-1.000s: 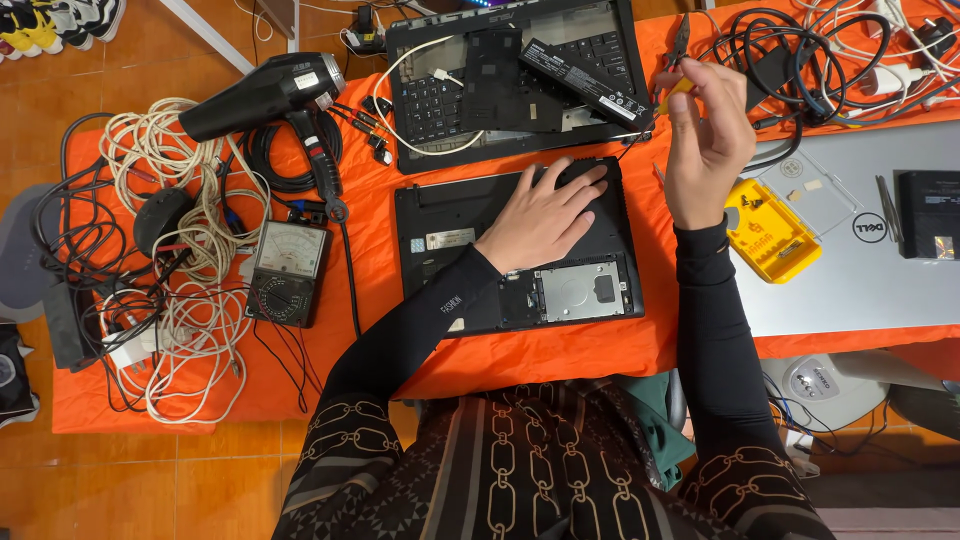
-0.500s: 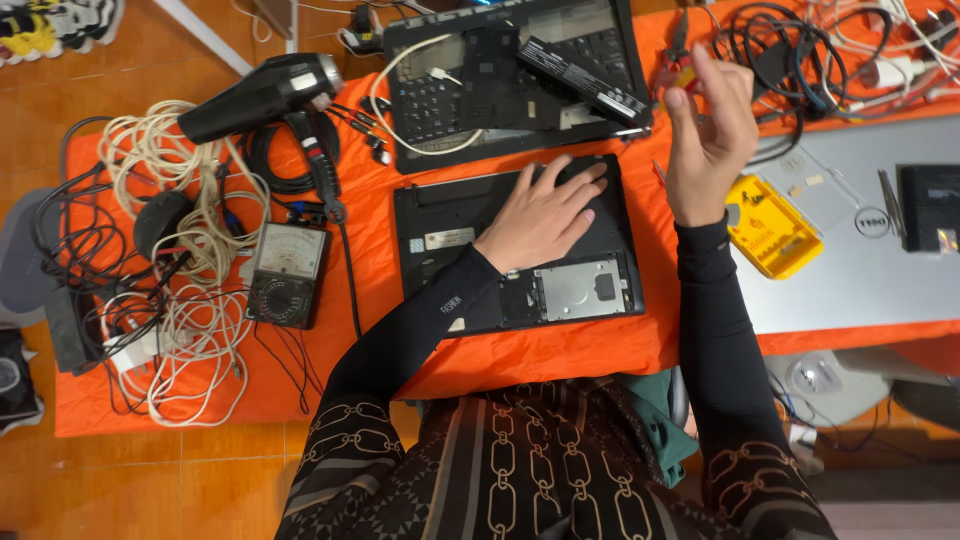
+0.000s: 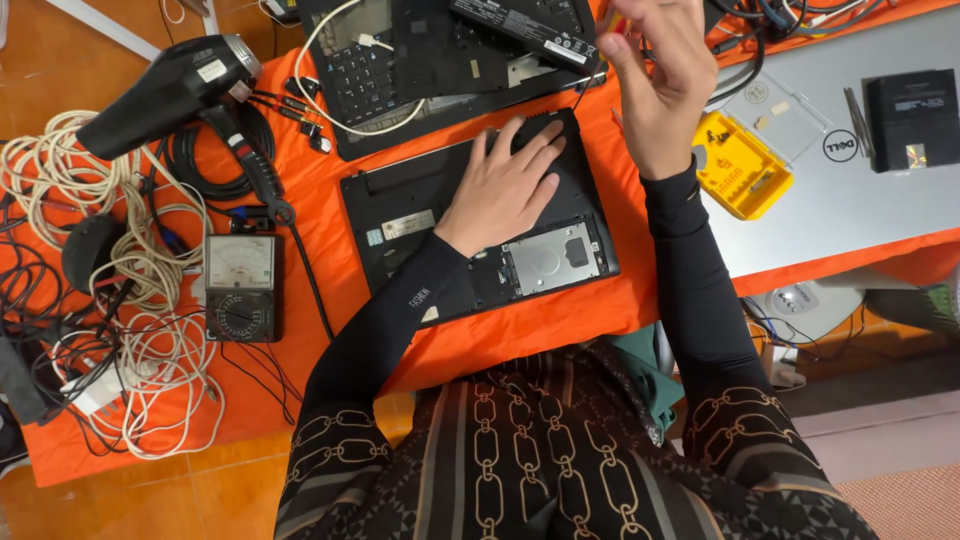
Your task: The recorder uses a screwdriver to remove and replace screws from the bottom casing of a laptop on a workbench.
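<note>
The right hand (image 3: 665,85) has lifted higher toward the top edge of the view since a second ago, while the left hand (image 3: 505,185) has stayed flat on the overturned black laptop (image 3: 400,205); the left fingers (image 3: 535,145) lie spread and released on its underside, grasping nothing; just below that palm sits the silver drive (image 3: 548,258) in its open bay; the laptop rests on the orange-covered counter (image 3: 320,160); the right fingers (image 3: 690,40) are curled, with a small yellow-and-red thing at their tips, too blurred to tell whether it is gripped; right of the right wrist lies a yellow screw tray (image 3: 740,165) on a closed silver laptop (image 3: 880,200); beyond the left fingers lies a second opened laptop with its keyboard (image 3: 375,75); well to their left are an analog meter (image 3: 240,288), a black hair dryer (image 3: 165,95) and tangled white cables (image 3: 150,350).
</note>
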